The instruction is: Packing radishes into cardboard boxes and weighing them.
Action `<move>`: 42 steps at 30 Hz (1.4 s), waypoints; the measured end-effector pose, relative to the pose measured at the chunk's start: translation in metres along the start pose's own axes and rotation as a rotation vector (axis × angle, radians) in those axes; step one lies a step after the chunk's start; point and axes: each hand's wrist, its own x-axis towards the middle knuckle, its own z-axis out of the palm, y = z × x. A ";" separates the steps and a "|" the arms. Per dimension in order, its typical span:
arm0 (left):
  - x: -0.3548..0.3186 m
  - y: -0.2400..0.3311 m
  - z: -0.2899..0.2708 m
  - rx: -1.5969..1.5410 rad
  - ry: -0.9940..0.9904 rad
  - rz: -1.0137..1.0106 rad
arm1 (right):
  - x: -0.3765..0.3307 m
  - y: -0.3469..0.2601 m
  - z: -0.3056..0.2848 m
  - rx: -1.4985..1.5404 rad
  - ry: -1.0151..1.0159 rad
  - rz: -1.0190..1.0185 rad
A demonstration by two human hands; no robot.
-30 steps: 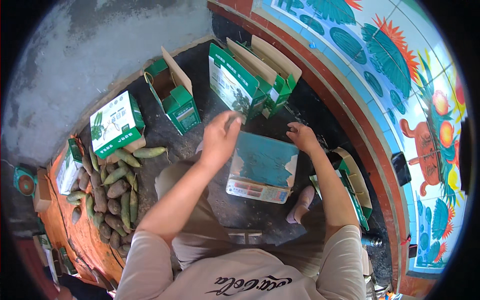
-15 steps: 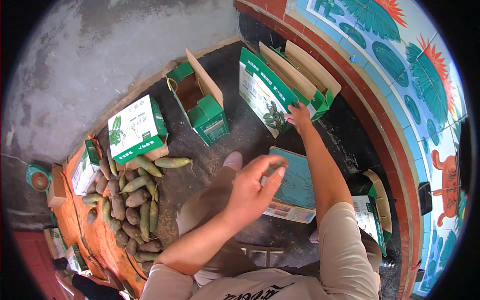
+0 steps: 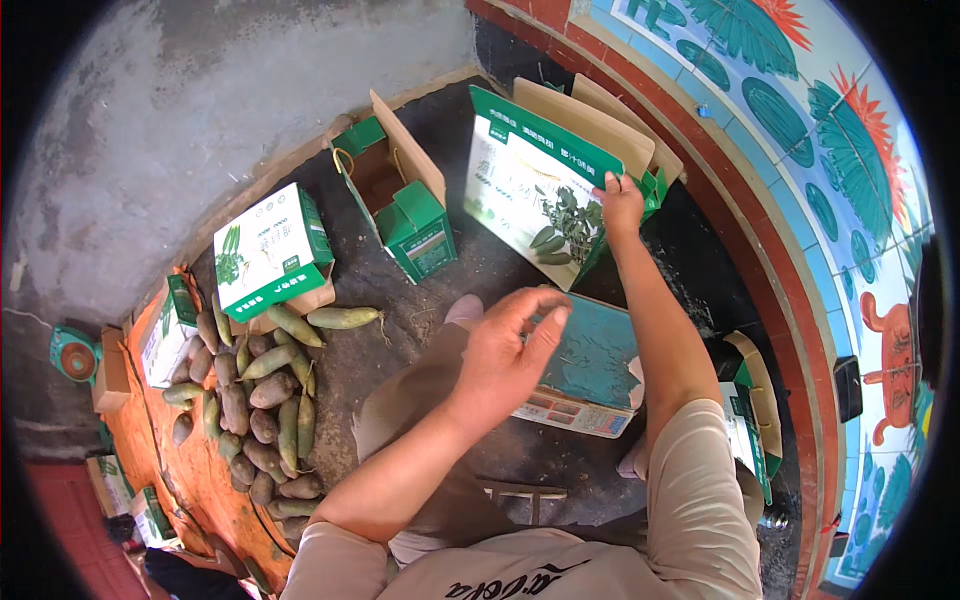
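the right hand (image 3: 620, 207) grasps the right upper edge of a green-and-white rectangular cardboard box (image 3: 530, 185), located just beyond a flat blue-topped weighing scale (image 3: 590, 350); the thin panel edge presumably offers an easy pinch. the left hand (image 3: 510, 350), empty with fingers loosely curved, hovers near the scale's left side, apparently relaxed because one hand suffices for such an edge grip.

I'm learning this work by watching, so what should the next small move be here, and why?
Probably bring the left hand to the free side of the green-and-white box: only the right hand grips it, near one upper corner, while the left appears empty, in front of the blue-topped scale. A second hold would likely steady the box.
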 end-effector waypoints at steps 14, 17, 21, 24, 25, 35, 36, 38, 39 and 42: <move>0.017 -0.013 -0.006 0.312 0.434 0.235 | -0.142 -0.052 -0.217 0.147 -0.169 -0.062; 0.021 -0.020 -0.003 0.289 0.413 0.189 | -0.171 -0.033 -0.263 0.147 -0.187 0.100; 0.026 -0.046 0.002 0.378 0.313 0.108 | -0.190 -0.024 -0.299 0.224 -0.244 0.299; 0.027 -0.059 0.009 0.567 0.185 0.163 | -0.193 -0.009 -0.326 0.158 -0.227 0.370; 0.025 -0.062 0.012 0.538 0.057 0.060 | -0.194 -0.011 -0.331 0.065 -0.261 0.474; 0.009 -0.046 0.023 0.793 -0.390 -0.034 | -0.207 -0.023 -0.362 -0.474 -0.339 0.285; 0.007 -0.044 0.024 0.797 -0.374 -0.019 | -0.209 -0.028 -0.358 -0.561 -0.333 0.250; 0.003 -0.041 0.024 0.806 -0.358 -0.012 | -0.213 -0.053 -0.341 -0.712 -0.295 0.204; 0.002 -0.038 0.025 0.741 -0.373 -0.057 | -0.214 -0.062 -0.338 -0.870 -0.245 0.155; -0.001 -0.038 0.026 0.707 -0.388 -0.065 | -0.211 -0.061 -0.341 -1.024 -0.246 -0.004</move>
